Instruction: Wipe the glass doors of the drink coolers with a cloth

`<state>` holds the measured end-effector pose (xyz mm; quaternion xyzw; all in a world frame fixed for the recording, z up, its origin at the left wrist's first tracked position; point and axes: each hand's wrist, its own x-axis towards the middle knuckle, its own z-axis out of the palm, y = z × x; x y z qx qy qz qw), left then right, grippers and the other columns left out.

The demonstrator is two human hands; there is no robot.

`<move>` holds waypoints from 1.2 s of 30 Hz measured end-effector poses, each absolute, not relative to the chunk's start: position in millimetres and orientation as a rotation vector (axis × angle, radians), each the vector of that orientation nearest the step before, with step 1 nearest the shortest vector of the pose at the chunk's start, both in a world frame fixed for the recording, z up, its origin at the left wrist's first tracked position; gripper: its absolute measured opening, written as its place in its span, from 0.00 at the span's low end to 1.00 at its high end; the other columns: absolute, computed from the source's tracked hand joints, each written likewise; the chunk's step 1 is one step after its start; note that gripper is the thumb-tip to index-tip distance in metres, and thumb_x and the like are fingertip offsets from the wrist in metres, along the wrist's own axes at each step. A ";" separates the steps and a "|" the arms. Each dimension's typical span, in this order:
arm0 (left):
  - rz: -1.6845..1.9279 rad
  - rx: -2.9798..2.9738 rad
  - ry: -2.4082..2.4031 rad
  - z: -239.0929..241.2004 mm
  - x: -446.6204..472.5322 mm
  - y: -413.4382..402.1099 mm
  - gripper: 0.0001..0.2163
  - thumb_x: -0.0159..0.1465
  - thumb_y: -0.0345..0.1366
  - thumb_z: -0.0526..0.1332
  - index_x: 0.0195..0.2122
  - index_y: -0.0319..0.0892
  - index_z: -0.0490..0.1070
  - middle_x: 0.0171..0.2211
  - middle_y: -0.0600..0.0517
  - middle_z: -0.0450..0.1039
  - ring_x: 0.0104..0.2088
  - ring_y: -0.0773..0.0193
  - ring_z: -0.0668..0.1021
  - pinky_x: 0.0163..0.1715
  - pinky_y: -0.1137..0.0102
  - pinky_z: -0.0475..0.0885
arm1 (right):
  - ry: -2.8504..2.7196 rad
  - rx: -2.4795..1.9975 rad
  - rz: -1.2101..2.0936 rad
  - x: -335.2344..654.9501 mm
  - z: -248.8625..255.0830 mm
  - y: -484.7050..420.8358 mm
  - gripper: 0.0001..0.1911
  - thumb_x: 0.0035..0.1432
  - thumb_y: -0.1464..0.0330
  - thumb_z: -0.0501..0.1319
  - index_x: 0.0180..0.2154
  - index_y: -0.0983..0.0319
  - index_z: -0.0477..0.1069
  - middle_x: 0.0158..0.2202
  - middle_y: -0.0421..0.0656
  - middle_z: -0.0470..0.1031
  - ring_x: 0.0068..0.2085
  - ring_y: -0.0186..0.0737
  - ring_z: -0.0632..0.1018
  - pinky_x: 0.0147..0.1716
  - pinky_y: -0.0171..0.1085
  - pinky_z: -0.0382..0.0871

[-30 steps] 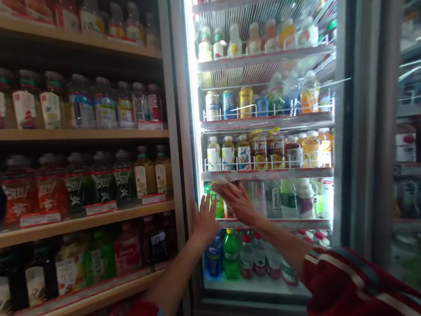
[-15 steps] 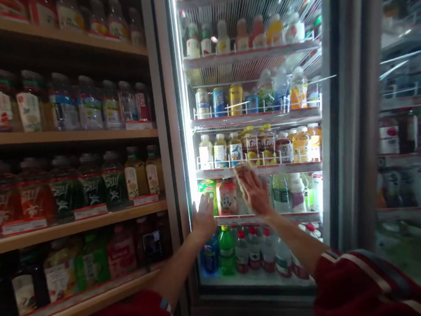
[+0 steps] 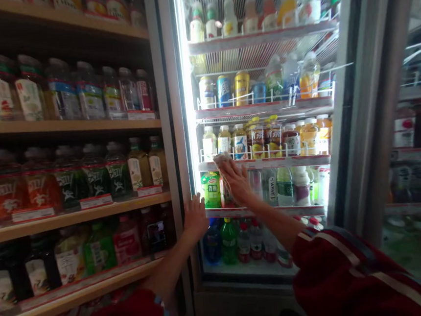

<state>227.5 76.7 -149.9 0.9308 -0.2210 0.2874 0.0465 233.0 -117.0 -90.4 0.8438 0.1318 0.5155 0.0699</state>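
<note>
My right hand presses a light, crumpled cloth against the glass door of a lit drinks fridge, in front of the shelf edge below the row of tea bottles. The cloth lies under its fingers and shows past the fingertips. My left hand is open, its fingers spread upward, holding nothing, at the door's left edge beside the metal frame. Close to it behind the glass stands a green bottle. My right hand and forearm hide part of the bottles behind.
Wooden shelves full of bottled drinks run along the left, beside the fridge. Inside the fridge, bottles and cans stand on several wire-fronted shelves. A second glass door is on the right, past a thick metal upright.
My right hand has slid the cloth left and slightly up across the glass. My left hand has shifted a little left, toward the frame. The view has tilted slightly downward.
</note>
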 end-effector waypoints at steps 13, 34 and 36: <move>0.869 2.876 -0.553 -167.6 232.4 116.2 0.29 0.55 0.28 0.56 0.60 0.33 0.57 0.65 0.37 0.48 0.65 0.46 0.52 0.60 0.44 0.49 | 0.624 2.508 1.408 251.5 -111.8 -53.0 0.34 0.58 0.79 0.47 0.65 0.58 0.45 0.65 0.43 0.54 0.66 0.47 0.50 0.63 0.57 0.34; 1.034 2.761 -0.959 -147.4 215.7 35.4 0.28 0.57 0.28 0.52 0.61 0.33 0.56 0.65 0.38 0.47 0.66 0.50 0.51 0.62 0.47 0.47 | 0.304 2.506 1.483 199.3 -151.6 -180.1 0.27 0.60 0.73 0.51 0.61 0.55 0.58 0.63 0.42 0.58 0.66 0.46 0.52 0.63 0.54 0.36; 1.033 2.755 -1.002 -142.4 214.1 24.4 0.28 0.57 0.28 0.52 0.61 0.32 0.55 0.65 0.39 0.46 0.66 0.50 0.51 0.62 0.48 0.46 | 0.007 2.514 1.677 197.2 -142.7 -195.3 0.25 0.61 0.71 0.50 0.60 0.58 0.60 0.64 0.45 0.57 0.65 0.50 0.52 0.62 0.56 0.40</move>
